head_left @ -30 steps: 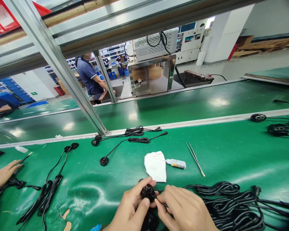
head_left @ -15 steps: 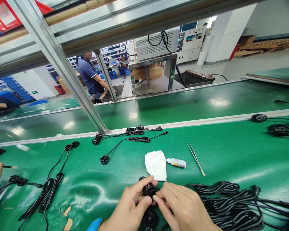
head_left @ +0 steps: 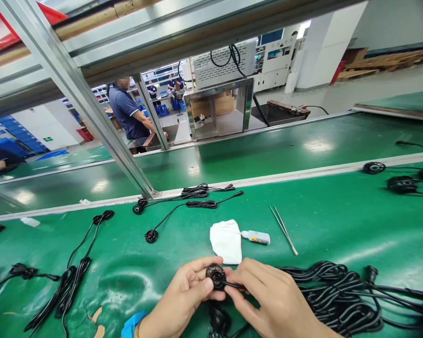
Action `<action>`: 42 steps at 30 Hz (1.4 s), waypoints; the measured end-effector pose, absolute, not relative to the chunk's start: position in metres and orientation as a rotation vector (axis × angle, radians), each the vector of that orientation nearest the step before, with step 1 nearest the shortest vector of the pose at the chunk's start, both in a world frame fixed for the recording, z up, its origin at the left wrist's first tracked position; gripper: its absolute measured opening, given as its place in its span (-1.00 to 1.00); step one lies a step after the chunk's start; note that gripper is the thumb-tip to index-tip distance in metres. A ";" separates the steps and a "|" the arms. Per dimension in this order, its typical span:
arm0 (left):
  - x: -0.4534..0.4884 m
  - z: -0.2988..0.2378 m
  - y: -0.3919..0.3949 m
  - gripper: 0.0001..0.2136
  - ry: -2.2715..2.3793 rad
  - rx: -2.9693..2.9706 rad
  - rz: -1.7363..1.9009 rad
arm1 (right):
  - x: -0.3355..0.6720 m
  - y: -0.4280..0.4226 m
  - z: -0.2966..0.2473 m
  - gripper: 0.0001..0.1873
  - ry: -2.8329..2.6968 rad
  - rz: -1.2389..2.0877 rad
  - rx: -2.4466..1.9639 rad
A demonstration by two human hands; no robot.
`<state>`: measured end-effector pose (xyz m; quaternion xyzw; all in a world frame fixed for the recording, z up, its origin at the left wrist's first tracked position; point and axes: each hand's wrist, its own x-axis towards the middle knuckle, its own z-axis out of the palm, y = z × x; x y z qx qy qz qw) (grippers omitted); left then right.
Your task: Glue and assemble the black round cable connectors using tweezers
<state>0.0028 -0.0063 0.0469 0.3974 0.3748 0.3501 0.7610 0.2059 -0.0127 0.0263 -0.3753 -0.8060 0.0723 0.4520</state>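
Note:
My left hand (head_left: 186, 293) grips a small round black cable fitting (head_left: 215, 275) between thumb and fingers, its open face with small inner parts turned toward me. My right hand (head_left: 264, 293) pinches the black cable (head_left: 233, 284) close to where it enters the fitting. Below my hands lies another black part (head_left: 218, 321), partly hidden. Beyond them, a folded white cloth (head_left: 226, 241) rests on the green mat, with the nozzle of a small glue-like bottle (head_left: 255, 237) touching its right edge. Farther right lie metal tweezers (head_left: 284, 230).
Coiled black cables (head_left: 338, 300) are heaped at the right. More cables with round ends (head_left: 151, 235) lie along the mat's far side and left. A metal frame post (head_left: 102, 126) rises at the left. Past the bench, a person in dark blue (head_left: 125, 112) stands at equipment.
The fitting has been turned so that its open face shows to me. My right fingers have shifted slightly along the cable. At the far left, another person's hand has left the view.

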 end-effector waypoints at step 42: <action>0.004 0.037 -0.007 -0.59 0.844 0.858 0.757 | 0.274 0.057 0.005 -0.72 -2.191 -0.011 -1.406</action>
